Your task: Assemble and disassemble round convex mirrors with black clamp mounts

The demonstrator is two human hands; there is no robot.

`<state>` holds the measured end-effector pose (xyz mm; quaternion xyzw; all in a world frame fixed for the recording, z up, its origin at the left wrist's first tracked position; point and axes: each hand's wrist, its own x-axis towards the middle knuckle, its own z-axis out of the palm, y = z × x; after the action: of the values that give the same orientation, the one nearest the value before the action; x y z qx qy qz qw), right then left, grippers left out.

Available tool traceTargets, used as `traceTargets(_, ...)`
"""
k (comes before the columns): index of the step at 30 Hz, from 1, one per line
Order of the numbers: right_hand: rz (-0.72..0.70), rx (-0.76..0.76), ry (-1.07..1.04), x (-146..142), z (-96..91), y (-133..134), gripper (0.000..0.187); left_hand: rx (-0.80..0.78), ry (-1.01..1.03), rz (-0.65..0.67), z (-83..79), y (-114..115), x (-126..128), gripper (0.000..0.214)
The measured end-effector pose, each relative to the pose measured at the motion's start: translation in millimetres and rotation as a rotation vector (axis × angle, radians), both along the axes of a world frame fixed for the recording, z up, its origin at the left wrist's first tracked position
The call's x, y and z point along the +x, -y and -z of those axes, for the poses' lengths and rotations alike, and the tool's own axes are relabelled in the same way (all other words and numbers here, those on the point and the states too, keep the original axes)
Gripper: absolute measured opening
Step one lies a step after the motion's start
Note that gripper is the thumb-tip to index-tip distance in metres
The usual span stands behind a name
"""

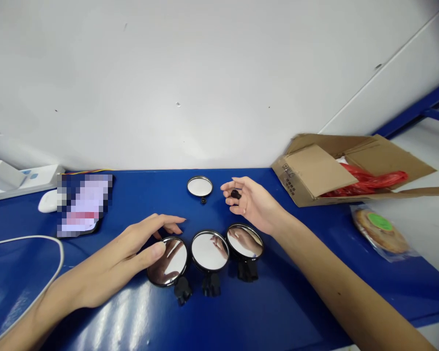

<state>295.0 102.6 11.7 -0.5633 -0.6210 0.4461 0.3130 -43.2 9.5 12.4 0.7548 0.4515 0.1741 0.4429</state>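
Note:
Three round black-rimmed mirrors lie side by side on the blue table, each with a black clamp mount at its near edge: a left mirror (172, 265), a middle mirror (209, 249) and a right mirror (244, 240). My left hand (142, 243) is over the left mirror, thumb resting on its upper left rim, other fingers stretched out beyond its far edge. Farther back, a fourth mirror (199, 186) lies with only a small black stub (204, 200). To its right, my right hand (249, 197) holds a small black part (235, 194) in curled fingers, above the table.
On the left are a phone (84, 202), a white mouse-like object (49, 201), a white box (7, 178) and a white cable (29, 237). An open cardboard box (307, 180) with red plastic (373, 180) and a wrapped round pastry (382, 231) are on the right. A white wall (219, 97) rises behind.

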Motion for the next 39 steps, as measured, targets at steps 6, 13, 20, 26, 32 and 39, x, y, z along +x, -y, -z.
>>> traceTargets(6,0.010,0.185,0.422,-33.9,-2.8,7.7,0.033,-0.014,0.000,0.011,1.4,1.0,1.9,0.057)
traceTargets(13,-0.056,0.264,0.761,-60.2,0.1,7.8,0.024,0.005,0.021,-0.055,2.4,3.5,3.5,0.053)
traceTargets(20,-0.054,0.275,0.708,-49.4,1.2,6.4,0.012,0.067,0.003,-0.206,6.7,-3.4,8.4,0.042)
traceTargets(26,-0.106,0.322,0.476,-42.9,-11.1,19.6,0.006,0.195,0.025,-0.429,9.7,-12.8,8.5,0.045)
traceTargets(32,-0.267,0.763,0.321,-41.0,-16.0,46.6,0.012,-0.183,0.482,-0.486,3.6,-11.5,12.8,0.038)
traceTargets(39,-0.380,1.080,0.447,-34.1,-5.7,62.1,0.030,-0.427,0.687,-0.409,-3.8,-3.5,23.9,0.036)
